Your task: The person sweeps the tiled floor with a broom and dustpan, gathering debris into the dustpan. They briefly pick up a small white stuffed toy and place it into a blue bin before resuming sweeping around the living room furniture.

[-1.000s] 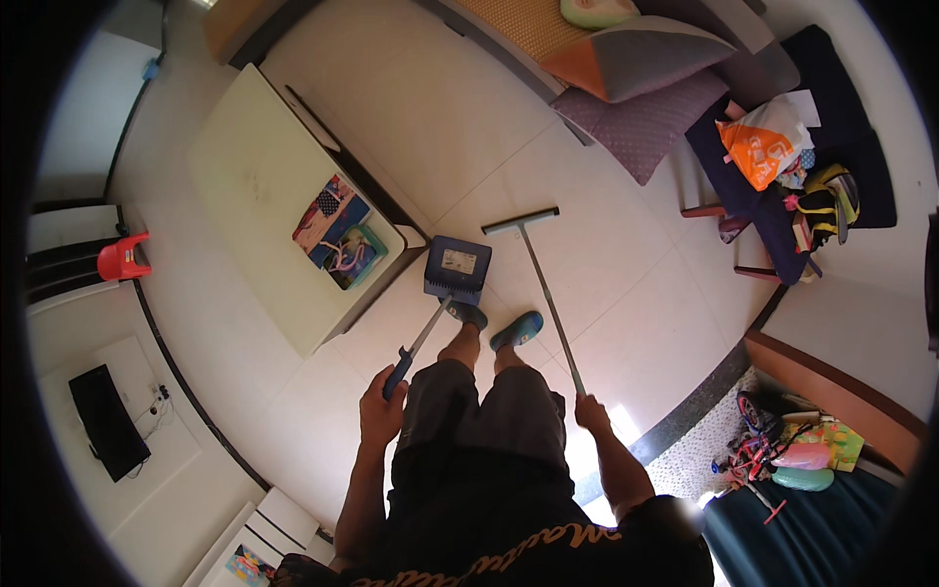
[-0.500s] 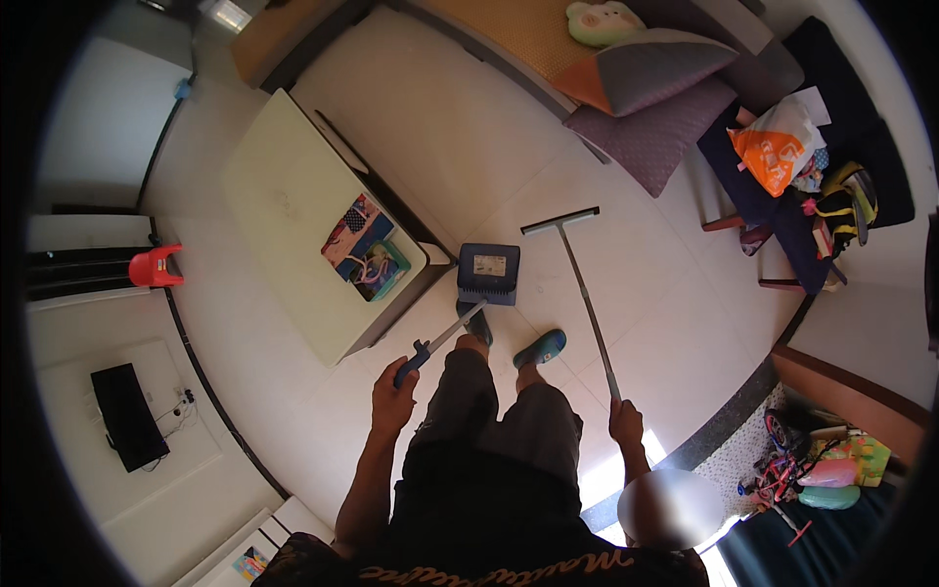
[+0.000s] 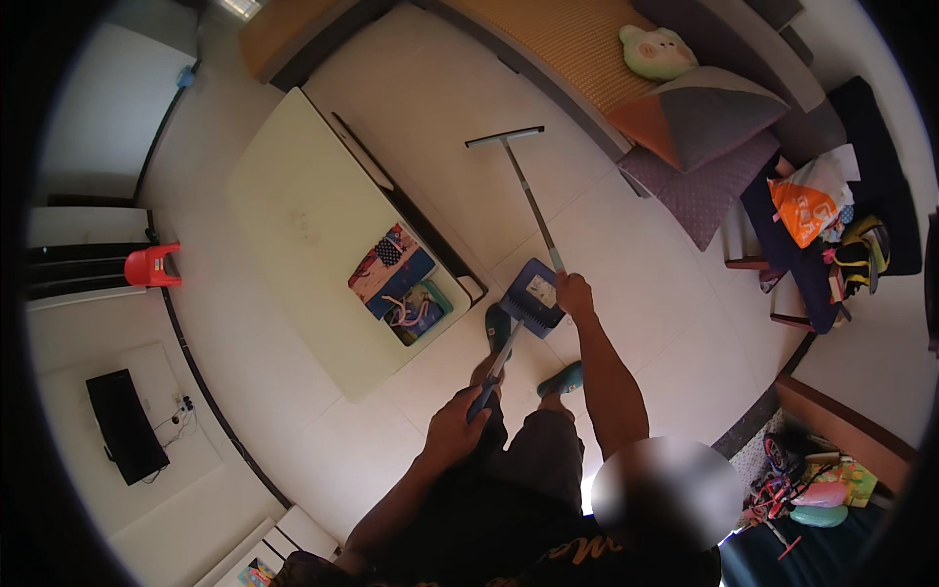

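Note:
My left hand (image 3: 456, 430) is closed round the handle of a dark blue long-handled dustpan (image 3: 531, 298), whose pan rests by my slippered feet. In my right hand (image 3: 574, 293), stretched forward, is the grip end of a floor squeegee (image 3: 533, 207). Its wide blade lies ahead on the floor, between the table and the sofa. My right hand is just beside the dustpan's pan and partly overlaps it in view. What lies inside the pan, if anything, I cannot make out.
A pale table (image 3: 303, 235) with an open compartment of odds and ends stands left of the dustpan. Ahead is a sofa (image 3: 558, 49) with cushions (image 3: 704, 108). At right a dark chair (image 3: 871, 186) carries bags. A red stool (image 3: 154, 265) stands far left.
My right hand has reached forward, pushing the squeegee's blade farther ahead and leftward in view. My left hand and the dustpan have shifted right in view, with the pan now tilted.

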`<move>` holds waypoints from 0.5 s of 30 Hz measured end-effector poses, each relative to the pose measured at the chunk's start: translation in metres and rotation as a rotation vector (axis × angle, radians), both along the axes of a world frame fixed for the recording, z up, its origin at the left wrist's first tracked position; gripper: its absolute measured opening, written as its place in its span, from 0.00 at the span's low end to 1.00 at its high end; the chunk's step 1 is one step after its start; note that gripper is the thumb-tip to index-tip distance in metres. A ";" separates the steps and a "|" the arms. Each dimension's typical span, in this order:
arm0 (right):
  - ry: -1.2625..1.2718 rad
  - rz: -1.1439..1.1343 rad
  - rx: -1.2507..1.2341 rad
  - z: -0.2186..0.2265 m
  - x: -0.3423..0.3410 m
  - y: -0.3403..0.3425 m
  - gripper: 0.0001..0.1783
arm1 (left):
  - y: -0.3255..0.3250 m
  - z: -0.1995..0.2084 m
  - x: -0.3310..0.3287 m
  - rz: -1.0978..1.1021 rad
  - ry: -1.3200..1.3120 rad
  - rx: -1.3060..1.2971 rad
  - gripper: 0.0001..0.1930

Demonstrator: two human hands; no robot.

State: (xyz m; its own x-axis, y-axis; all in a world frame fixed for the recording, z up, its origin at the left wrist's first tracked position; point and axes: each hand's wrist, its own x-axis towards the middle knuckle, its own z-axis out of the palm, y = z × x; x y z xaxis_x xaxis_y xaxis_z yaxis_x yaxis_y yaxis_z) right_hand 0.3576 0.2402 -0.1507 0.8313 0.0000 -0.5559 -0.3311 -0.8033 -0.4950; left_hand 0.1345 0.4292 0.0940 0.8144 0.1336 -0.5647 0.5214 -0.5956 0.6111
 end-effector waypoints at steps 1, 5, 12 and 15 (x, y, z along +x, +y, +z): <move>0.047 0.043 0.006 0.002 0.022 0.027 0.23 | 0.009 -0.001 0.002 -0.034 -0.014 0.001 0.23; 0.260 0.024 -0.065 0.000 0.074 0.083 0.21 | 0.039 0.005 0.025 -0.147 0.040 -0.027 0.24; 0.459 0.109 -0.300 -0.013 -0.064 -0.056 0.31 | 0.070 0.017 0.057 -0.372 0.094 0.072 0.23; 0.507 0.095 -0.341 0.023 -0.163 -0.153 0.34 | 0.072 0.020 0.062 -0.554 0.077 0.073 0.23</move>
State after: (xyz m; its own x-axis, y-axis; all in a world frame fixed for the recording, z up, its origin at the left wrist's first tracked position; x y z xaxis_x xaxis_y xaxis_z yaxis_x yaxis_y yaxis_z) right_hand 0.1945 0.0872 -0.1274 0.4686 -0.1865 -0.8635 -0.3775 -0.9260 -0.0048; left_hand 0.1969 0.5011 0.1138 0.7310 -0.2615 -0.6303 0.1602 -0.8321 0.5309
